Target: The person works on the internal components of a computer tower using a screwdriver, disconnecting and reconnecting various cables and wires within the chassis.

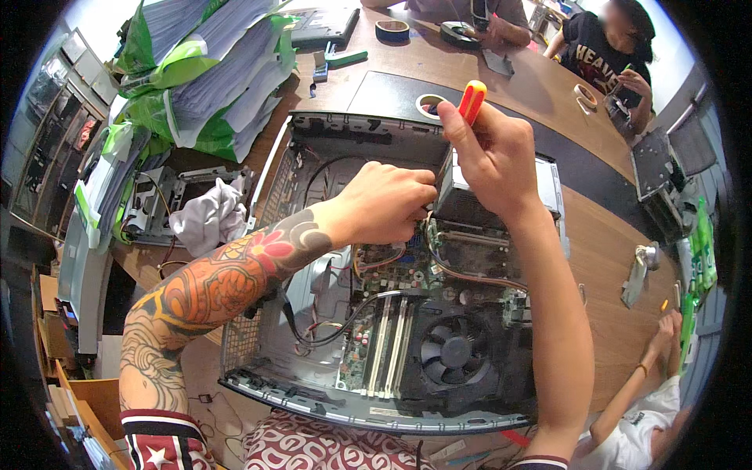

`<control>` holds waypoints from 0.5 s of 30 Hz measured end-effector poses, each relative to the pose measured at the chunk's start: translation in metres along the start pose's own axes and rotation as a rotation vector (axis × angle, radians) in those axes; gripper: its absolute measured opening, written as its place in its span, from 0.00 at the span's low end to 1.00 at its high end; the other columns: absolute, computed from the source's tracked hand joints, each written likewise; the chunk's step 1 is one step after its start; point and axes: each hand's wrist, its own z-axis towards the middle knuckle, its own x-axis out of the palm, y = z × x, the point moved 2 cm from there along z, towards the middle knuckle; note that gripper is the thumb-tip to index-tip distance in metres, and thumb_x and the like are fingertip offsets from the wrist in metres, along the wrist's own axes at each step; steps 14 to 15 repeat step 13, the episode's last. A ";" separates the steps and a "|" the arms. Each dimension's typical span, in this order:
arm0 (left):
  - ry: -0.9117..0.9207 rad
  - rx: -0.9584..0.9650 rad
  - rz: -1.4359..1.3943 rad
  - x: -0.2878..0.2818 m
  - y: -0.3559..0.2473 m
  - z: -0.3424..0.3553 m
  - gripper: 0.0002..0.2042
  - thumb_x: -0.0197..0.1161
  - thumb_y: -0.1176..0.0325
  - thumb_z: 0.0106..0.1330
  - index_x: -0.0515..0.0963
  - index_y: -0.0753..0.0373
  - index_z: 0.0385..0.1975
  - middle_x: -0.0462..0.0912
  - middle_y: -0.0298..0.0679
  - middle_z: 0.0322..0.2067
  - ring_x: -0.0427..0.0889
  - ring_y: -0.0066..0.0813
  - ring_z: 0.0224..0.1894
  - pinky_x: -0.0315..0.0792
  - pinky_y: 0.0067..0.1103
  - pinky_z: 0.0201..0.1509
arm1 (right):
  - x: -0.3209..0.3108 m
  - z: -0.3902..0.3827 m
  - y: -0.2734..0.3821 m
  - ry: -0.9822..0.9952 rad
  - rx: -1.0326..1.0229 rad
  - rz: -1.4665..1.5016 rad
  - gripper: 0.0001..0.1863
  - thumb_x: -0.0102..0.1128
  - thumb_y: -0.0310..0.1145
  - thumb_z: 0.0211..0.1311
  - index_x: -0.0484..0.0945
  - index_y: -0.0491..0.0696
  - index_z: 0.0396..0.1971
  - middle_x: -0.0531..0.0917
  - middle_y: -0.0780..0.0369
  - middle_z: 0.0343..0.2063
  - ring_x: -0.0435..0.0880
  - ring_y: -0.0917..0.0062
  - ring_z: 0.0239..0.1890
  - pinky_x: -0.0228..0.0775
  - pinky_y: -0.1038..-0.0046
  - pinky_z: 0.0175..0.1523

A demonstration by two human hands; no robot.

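While the open computer case (pixel 329 376) fills the middle of the frame on the brown wooden table (pixel 611 266), both hands work inside its upper half. Its side panel is off, showing a dusty green circuit board (pixel 392 270), white memory slots (pixel 389 337), a black cooling fan (pixel 456 351) at lower centre and a grey metal drive box (pixel 470 200) toward the top. The right hand (pixel 493 157) is curled around a screwdriver with an orange-red handle (pixel 471 100), whose shaft is hidden behind the fingers. The left hand (pixel 388 204) has its fingers bunched tight at the edge of the drive box; what they pinch cannot be made out.

At upper left, stacks of paper in green and white plastic bags (pixel 207 74) lean over the table, with a crumpled white cloth (pixel 207 218) below them. Rolls of tape (pixel 392 30) lie along the top edge. A green package (pixel 701 258) sits at the right rim, bent by the lens. Other people's hands at upper right and lower right are partly cut off.
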 end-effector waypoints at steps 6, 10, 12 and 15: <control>0.077 -0.011 0.064 -0.012 0.000 0.003 0.09 0.67 0.69 0.46 0.79 0.61 0.28 0.79 0.40 0.32 0.83 0.45 0.39 0.77 0.38 0.39 | 0.004 -0.005 0.000 -0.002 0.020 0.006 0.15 0.61 0.37 0.68 0.78 0.41 0.25 0.70 0.57 0.11 0.66 0.77 0.13 0.58 0.71 0.22; 0.138 -0.050 0.100 -0.012 0.002 0.008 0.10 0.67 0.67 0.48 0.80 0.62 0.30 0.82 0.40 0.33 0.84 0.44 0.41 0.78 0.37 0.41 | 0.001 -0.008 -0.010 -0.004 0.077 0.011 0.17 0.61 0.38 0.70 0.80 0.40 0.26 0.72 0.61 0.12 0.65 0.85 0.17 0.57 0.74 0.23; 0.144 -0.073 0.105 -0.016 0.002 0.005 0.10 0.67 0.67 0.48 0.81 0.62 0.30 0.83 0.40 0.34 0.84 0.44 0.42 0.78 0.37 0.42 | 0.001 -0.005 -0.006 -0.021 0.111 0.062 0.17 0.60 0.39 0.71 0.83 0.39 0.30 0.78 0.65 0.15 0.67 0.87 0.20 0.59 0.76 0.26; 0.168 -0.075 0.103 -0.016 0.001 0.003 0.10 0.67 0.67 0.48 0.81 0.62 0.31 0.83 0.41 0.35 0.84 0.44 0.43 0.79 0.37 0.43 | 0.000 -0.004 -0.009 -0.014 0.123 0.076 0.15 0.61 0.39 0.70 0.85 0.40 0.33 0.81 0.64 0.17 0.71 0.88 0.21 0.62 0.79 0.28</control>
